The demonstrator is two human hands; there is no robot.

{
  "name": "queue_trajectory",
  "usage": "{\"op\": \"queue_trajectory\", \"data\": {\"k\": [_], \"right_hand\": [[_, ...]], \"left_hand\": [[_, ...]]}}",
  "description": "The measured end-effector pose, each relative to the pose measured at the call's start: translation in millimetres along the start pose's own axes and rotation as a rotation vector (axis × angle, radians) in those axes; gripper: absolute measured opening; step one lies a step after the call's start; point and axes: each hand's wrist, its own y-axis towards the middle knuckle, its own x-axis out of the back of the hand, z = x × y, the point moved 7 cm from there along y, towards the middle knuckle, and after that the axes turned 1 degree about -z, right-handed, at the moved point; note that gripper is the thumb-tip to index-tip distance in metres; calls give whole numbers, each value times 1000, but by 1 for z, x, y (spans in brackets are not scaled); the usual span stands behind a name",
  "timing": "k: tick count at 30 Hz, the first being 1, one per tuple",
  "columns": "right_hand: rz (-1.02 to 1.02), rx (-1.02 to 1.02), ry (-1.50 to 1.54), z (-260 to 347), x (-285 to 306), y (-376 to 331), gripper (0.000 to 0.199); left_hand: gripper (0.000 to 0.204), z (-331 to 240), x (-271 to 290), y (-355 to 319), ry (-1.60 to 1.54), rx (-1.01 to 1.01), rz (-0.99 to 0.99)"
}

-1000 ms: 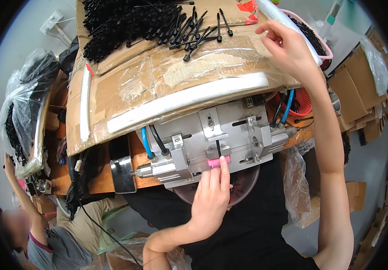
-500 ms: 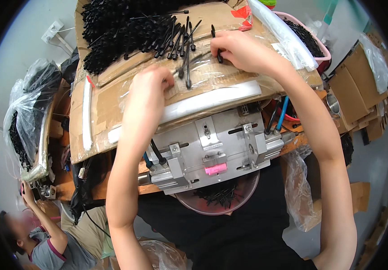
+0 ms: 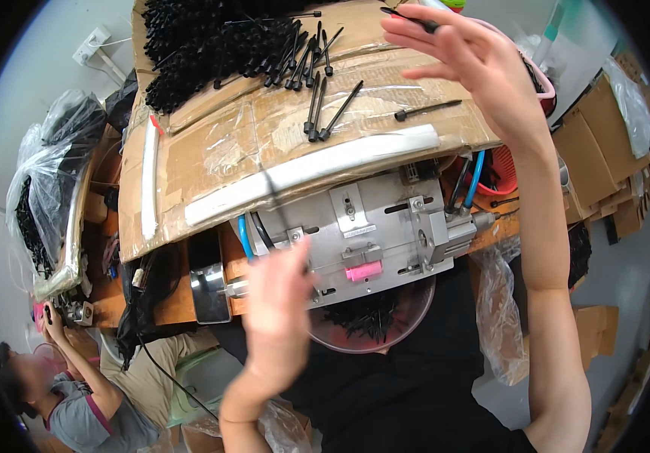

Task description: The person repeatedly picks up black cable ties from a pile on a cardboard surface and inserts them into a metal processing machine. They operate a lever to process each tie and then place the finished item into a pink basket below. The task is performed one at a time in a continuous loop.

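My right hand (image 3: 483, 64) is raised over the far right of the cardboard, fingers partly stretched. A black plastic stick with a thick end (image 3: 413, 18) lies across its fingers, close to the thumb. My left hand (image 3: 276, 309) is smeared by motion over the left end of a metal fixture (image 3: 317, 215), so its grip is unclear. A blurred dark streak rises above its fingertips. On the cardboard (image 3: 219, 143), loose black sticks (image 3: 340, 111) lie near a white strip (image 3: 317, 174), with another stick (image 3: 427, 111) to their right. A pink block (image 3: 364, 270) sits on the fixture's front.
A large heap of black sticks (image 3: 189, 53) covers the far left cardboard. Below the fixture is a clear bowl (image 3: 415, 325) of black pieces. A red basket (image 3: 500, 170) stands at right, blue tubes (image 3: 476, 180) beside it. Another person (image 3: 91, 408) works at far left.
My left hand has come off the cardboard, down towards me over the fixture. My right hand has moved up and right, carrying a black stick. Loose sticks on the cardboard lie spread differently.
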Motion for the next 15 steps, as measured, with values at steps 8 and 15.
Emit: {"op": "queue_trajectory", "data": {"k": [8,15], "right_hand": [[-129,-62,181,28,12,-69,33],[-205,20,82,38,3,-132,18]], "left_hand": [[72,-41,-88,-69,54,39,314],[73,-39,-88,-60,37,2,359]]}}
